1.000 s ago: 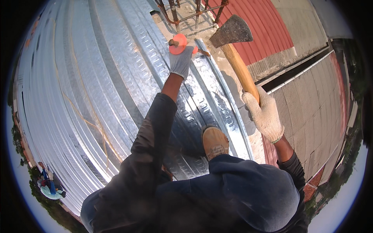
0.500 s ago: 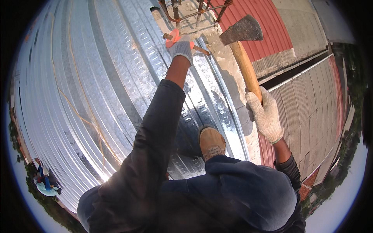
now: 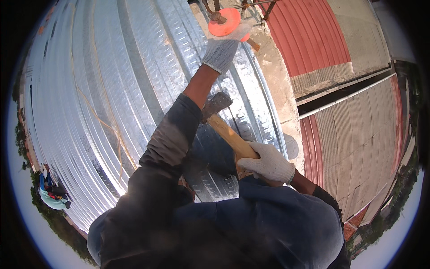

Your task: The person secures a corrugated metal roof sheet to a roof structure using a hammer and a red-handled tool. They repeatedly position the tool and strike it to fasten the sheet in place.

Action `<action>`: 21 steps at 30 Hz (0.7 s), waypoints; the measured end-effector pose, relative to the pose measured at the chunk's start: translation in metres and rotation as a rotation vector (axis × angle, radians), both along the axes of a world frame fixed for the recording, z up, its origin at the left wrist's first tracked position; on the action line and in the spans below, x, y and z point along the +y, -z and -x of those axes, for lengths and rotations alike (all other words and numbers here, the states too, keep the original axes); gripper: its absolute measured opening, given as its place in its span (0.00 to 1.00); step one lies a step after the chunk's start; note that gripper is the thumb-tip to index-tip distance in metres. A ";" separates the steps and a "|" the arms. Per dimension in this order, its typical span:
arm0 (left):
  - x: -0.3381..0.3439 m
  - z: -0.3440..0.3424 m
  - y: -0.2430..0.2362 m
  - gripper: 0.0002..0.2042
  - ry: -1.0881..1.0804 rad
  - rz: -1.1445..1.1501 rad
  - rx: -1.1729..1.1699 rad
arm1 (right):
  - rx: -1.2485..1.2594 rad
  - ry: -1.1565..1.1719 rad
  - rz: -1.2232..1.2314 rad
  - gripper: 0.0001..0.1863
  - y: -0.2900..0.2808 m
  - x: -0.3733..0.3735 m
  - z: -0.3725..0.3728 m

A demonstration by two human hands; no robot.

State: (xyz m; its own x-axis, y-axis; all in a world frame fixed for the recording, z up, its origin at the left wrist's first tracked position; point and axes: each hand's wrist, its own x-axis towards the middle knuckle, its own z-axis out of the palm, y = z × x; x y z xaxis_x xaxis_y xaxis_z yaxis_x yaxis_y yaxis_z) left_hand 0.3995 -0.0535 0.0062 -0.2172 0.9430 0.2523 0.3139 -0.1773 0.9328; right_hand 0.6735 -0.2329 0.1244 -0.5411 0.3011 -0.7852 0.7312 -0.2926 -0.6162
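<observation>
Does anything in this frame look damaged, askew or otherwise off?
Nothing looks damaged. The corrugated metal sheeting lies in even ribs. The gloved left hand reaches to an orange disc near rusty bars; the gloved right hand holds a wooden-handled hammer. A thin cord trails loosely across the sheeting.

Wooden-handled hammer (image 3: pixel 226 130), orange disc (image 3: pixel 225 21)

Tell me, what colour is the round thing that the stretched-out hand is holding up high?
Bright orange. The round disc shows best in the head view, above the gloved left hand.
</observation>
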 end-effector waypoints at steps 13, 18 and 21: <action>-0.146 0.227 -0.204 0.22 0.644 1.067 0.871 | 0.290 -0.117 -0.776 0.30 0.124 -0.030 0.176; -0.275 0.283 -0.173 0.23 0.357 1.107 0.843 | 0.362 -0.756 -0.680 0.25 0.073 -0.092 0.124; -0.328 0.275 -0.120 0.25 0.167 1.008 0.647 | 0.156 -0.845 -0.593 0.21 0.095 -0.110 0.113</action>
State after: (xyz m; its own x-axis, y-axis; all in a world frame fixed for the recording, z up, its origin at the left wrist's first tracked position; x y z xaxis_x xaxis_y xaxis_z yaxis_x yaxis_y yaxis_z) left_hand 0.1247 -0.3817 0.1262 -0.1789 0.7834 -0.5952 0.8167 0.4556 0.3542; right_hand 0.5603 -0.3428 0.0292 -0.8379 0.0910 -0.5381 0.4563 0.6577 -0.5993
